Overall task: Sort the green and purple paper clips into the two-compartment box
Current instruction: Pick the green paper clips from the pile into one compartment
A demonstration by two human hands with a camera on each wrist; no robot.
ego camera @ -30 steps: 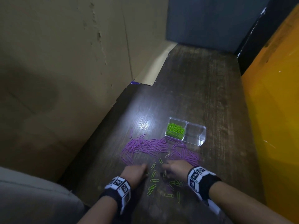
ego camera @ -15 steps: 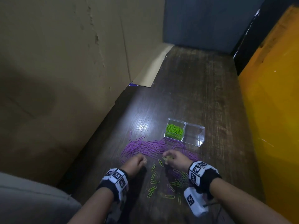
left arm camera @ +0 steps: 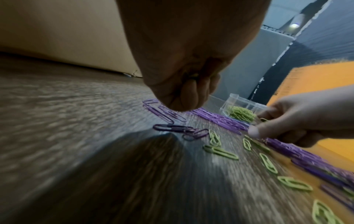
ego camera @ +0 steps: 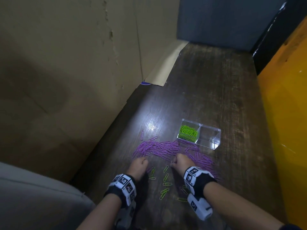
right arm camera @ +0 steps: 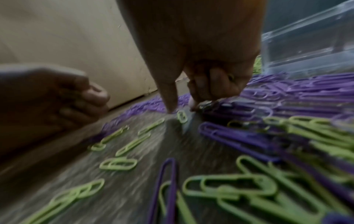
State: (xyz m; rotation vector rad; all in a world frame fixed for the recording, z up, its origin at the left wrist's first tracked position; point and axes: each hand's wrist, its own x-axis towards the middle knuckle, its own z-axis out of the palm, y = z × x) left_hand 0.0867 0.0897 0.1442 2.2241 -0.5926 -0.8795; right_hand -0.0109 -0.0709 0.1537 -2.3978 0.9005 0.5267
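Observation:
A clear two-compartment box stands on the dark wooden table; its left compartment holds green clips, its right one shows nothing inside. In front of it a wide pile of purple clips is spread out. Loose green clips lie nearer me, between my wrists. My left hand is a curled fist just above the table, with a glint of green between its fingers. My right hand pinches green clips at the pile's near edge, its thumb touching the table.
A cardboard wall runs along the left of the table and an orange panel along the right. A dark grey panel closes the far end. A grey cushion sits at my lower left.
Both hands have shifted a little away from me, from among the loose green clips to the near edge of the purple pile. The right hand has picked a green clip off the table.

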